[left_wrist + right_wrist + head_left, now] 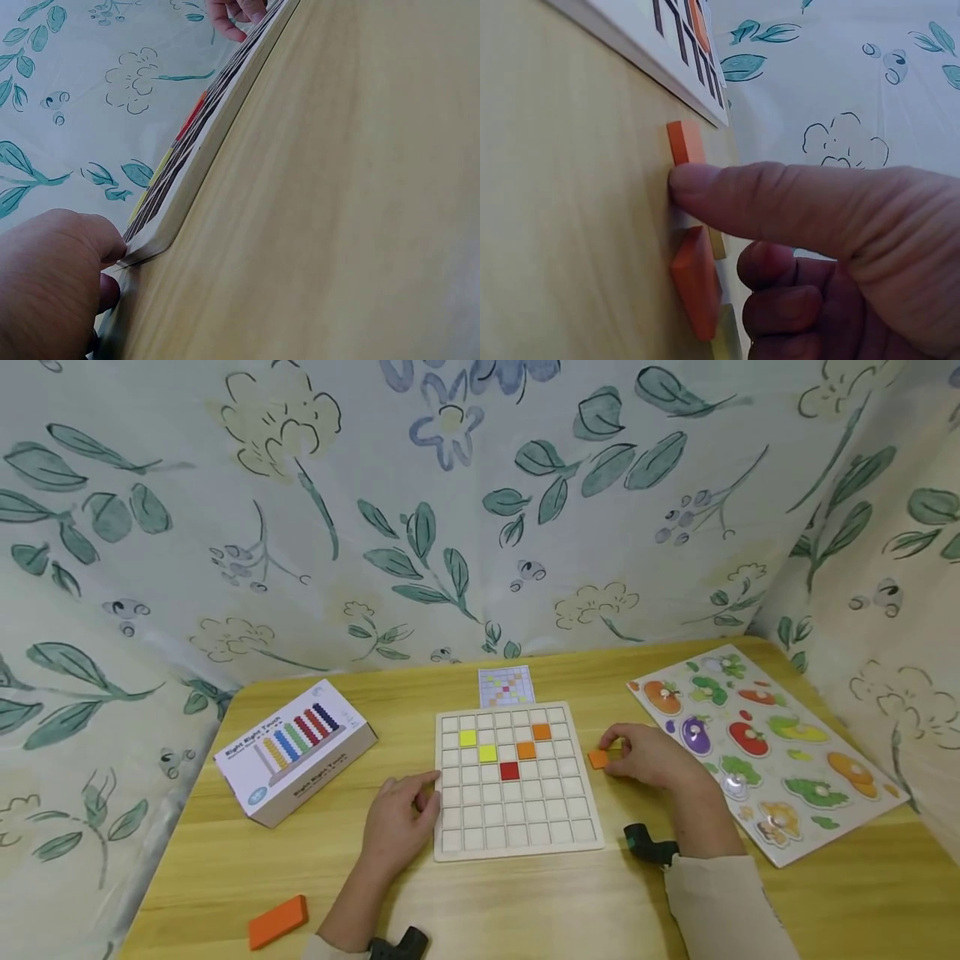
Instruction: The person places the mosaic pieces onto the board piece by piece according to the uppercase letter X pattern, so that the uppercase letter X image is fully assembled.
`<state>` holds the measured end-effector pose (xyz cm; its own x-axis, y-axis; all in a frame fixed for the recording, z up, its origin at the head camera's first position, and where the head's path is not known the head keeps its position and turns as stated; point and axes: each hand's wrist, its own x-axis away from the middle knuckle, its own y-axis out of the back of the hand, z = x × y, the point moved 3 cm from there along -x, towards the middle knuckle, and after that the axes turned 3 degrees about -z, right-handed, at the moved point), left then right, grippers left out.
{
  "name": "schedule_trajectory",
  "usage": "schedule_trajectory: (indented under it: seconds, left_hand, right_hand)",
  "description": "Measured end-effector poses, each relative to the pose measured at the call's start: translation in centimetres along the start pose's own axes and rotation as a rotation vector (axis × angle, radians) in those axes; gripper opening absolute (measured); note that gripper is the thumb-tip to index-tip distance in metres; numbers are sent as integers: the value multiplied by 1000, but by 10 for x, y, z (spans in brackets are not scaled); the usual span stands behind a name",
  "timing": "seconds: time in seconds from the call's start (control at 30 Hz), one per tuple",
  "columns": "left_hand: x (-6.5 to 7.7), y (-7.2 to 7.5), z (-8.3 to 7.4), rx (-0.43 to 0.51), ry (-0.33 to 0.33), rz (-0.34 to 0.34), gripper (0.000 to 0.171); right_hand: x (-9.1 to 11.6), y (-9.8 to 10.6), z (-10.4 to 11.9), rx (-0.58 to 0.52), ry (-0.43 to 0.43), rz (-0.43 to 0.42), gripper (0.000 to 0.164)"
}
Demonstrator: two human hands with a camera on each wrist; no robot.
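A pale square grid board lies on the table, with yellow tiles, a red tile and orange tiles in some cells. My left hand touches the board's left edge, index finger extended and thumb beside the rim. To the right of the board, my right hand pinches an orange tile between thumb and index finger, low at the table. Its thumb covers part of that tile in the right wrist view. Another orange tile and a yellowish tile lie close by.
Behind the board is a small printed pattern card. An abacus box stands at the left, an orange block at the front left. A vegetable puzzle board lies right of my right hand. Floral cloth hangs behind.
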<state>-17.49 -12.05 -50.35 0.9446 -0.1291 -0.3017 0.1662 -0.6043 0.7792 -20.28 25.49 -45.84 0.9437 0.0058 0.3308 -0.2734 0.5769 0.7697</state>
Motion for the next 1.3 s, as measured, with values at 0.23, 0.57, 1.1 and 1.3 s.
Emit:
schedule_trajectory:
  seconds: [0.23,0.57,1.1,1.3]
  left_hand:
    - [1,-2,1,-4,8,1,31]
    - [-1,-4,0,-5,3,4,31]
    - [0,-1,-1,-12,35,31,32]
    - [0,1,1,-17,43,36,32]
  right_hand:
    - [0,-2,-2,13,-3,7,27]
    - [1,2,4,26,40,-18,29]
    - [15,-47,86,-3,209,23,23]
    - [20,-68,105,13,266,34,22]
